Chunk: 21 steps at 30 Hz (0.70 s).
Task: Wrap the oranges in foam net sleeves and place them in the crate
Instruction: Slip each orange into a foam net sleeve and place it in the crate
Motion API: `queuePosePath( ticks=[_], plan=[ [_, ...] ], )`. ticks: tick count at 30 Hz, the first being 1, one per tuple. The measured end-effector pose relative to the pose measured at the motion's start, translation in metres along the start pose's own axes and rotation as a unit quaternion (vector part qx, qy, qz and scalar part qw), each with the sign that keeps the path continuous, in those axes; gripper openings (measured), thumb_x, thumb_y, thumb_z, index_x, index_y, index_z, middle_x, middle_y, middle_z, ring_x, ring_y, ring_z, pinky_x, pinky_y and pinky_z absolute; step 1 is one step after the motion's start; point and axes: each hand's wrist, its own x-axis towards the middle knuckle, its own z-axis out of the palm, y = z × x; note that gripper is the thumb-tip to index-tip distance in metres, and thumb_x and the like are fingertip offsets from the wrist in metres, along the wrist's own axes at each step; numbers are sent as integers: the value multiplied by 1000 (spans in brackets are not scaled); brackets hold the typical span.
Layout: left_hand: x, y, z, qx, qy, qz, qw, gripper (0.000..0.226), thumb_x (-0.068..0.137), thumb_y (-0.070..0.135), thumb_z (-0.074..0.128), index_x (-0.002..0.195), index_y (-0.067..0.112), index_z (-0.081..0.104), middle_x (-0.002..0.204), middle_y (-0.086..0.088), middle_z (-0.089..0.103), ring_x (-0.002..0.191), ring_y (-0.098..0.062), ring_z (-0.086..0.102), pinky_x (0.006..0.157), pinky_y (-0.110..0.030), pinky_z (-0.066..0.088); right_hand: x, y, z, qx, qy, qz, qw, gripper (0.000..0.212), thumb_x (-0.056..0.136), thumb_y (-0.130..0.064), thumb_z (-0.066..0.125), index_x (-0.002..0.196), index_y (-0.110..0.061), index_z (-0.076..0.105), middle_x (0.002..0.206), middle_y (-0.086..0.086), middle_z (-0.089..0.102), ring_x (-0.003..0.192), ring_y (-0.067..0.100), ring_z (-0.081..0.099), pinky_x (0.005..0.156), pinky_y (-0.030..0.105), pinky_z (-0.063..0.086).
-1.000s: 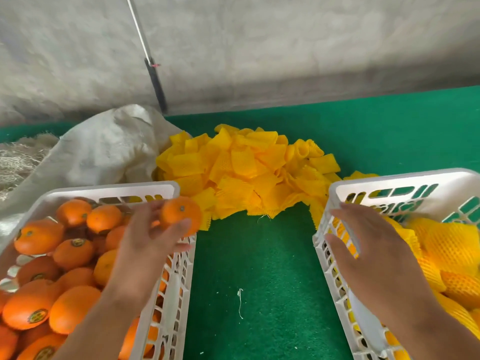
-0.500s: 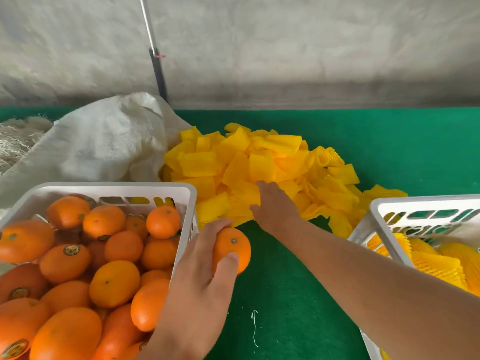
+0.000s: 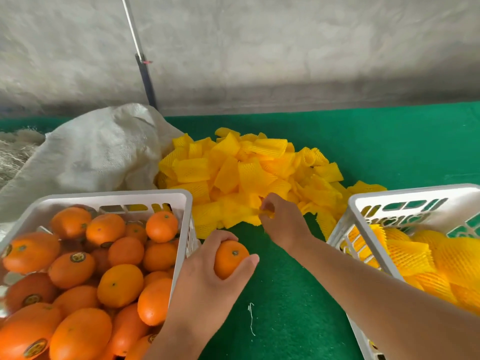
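Since half a second ago, the right hand (image 3: 283,222) has curled its fingers at the near edge of the sleeve pile (image 3: 249,175) and now pinches one yellow foam sleeve (image 3: 267,213) there; before, it only lay on the pile. Nearest to the person, the left hand (image 3: 207,279) grips a bare orange (image 3: 230,258) over the green mat (image 3: 280,294), just beside the white crate of oranges (image 3: 185,229) on its left. To the right of the right forearm stands the second crate (image 3: 363,203), which holds wrapped oranges (image 3: 407,255). Beyond the left hand, past the crate, a white sack (image 3: 98,152) lies against the pile.
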Motion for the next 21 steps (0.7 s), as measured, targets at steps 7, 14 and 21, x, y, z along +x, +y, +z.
queuePosePath(
  ticks=[7, 14, 21],
  plan=[
    [-59, 52, -20, -28, -94, 5, 995, 76, 76, 76, 71, 142, 68, 36, 83, -8, 63, 62, -29, 66, 59, -47, 59, -143, -51, -95, 167, 0, -4, 986, 15, 97, -22, 75, 94, -32, 64, 94, -17, 70, 98, -2, 67, 74, 6, 45],
    [-136, 110, -39, -58, -114, -43, 991, 66, 69, 77, 72, 129, 67, 45, 101, 28, 62, 78, -9, 72, 59, -30, 64, -243, -95, -156, 269, -3, 30, 963, 16, 98, -19, 74, 96, -34, 72, 97, -11, 77, 95, 7, 73, 82, 23, 55],
    [-165, 157, -56, -201, -77, -167, 962, 50, 52, 73, 73, 100, 64, 66, 95, 29, 65, 79, -15, 71, 60, -37, 62, -280, -114, -179, 287, 16, 35, 957, 24, 97, -21, 75, 102, -45, 77, 102, -18, 78, 97, 3, 74, 82, 25, 58]
  ],
)
